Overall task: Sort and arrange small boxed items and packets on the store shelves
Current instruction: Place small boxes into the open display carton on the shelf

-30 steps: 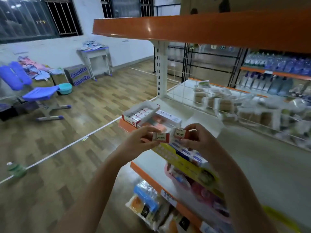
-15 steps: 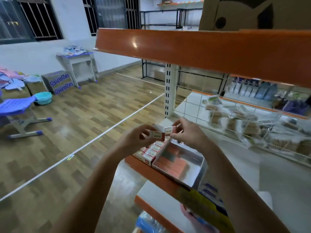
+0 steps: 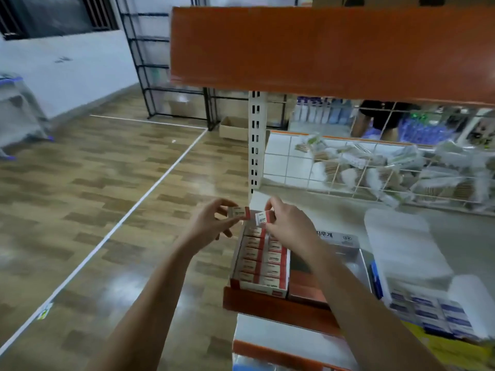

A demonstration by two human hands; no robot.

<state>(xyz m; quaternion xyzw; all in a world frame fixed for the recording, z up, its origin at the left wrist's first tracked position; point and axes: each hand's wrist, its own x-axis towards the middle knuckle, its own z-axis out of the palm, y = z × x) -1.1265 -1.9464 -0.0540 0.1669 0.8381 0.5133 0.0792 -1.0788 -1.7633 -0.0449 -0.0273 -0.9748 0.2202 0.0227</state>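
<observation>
Two small red-and-white boxes held above display carton [image 3: 259, 266] at shelf [image 3: 270, 303] corner: one box [image 3: 239, 212] pinched by left hand [image 3: 211, 223], other box [image 3: 263, 217] pinched by right hand [image 3: 290, 226]. Carton packed with matching boxes in rows.

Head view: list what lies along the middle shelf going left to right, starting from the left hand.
Left hand pinching a small red-and-white box → right hand pinching a second small box → grey lid with Korean print → white plastic packet.
</observation>
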